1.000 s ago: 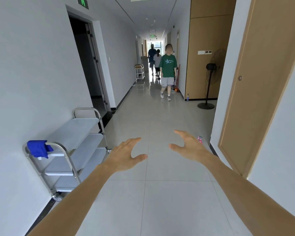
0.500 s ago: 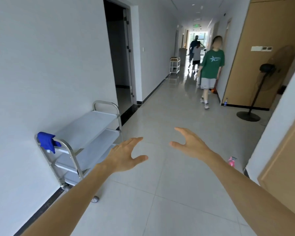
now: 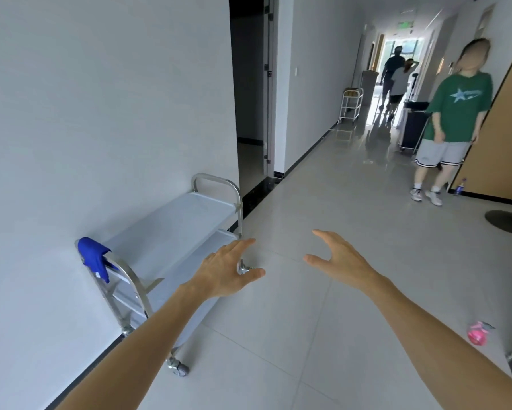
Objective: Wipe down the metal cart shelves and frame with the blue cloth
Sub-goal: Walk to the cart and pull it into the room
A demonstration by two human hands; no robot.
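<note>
**Risks before we even have the cloth**

Neither hand holds anything. Our left hand point(image 3: 225, 269) and right hand point(image 3: 339, 257) hang out in front, apart, fingers spread and loose, over the floor tiles. The crumpled blue cloth point(image 3: 94, 258) is draped over the near handle bar of the three-shelf stainless steel cart point(image 3: 189, 220), which is parked against the grey wall point(image 3: 101, 113). Cloth is left of the left hand, not touched. No wiping done yet, as we judge it.

What can bite us:
- The cart's swivel castor wheel point(image 3: 179, 367) may be unlocked. If we push hard while wiping, the cart likely rolls along the wall or out into the corridor.
- A person in a green star T-shirt point(image 3: 456, 113) stands in the corridor beyond. A drifting cart blocks their path.
- The cloth sits loosely on the bar. A sloppy grab may drop it to the floor.
- A small pink object point(image 3: 478, 335) lies on the tiles to our right: trip hazard if we step back.
</note>
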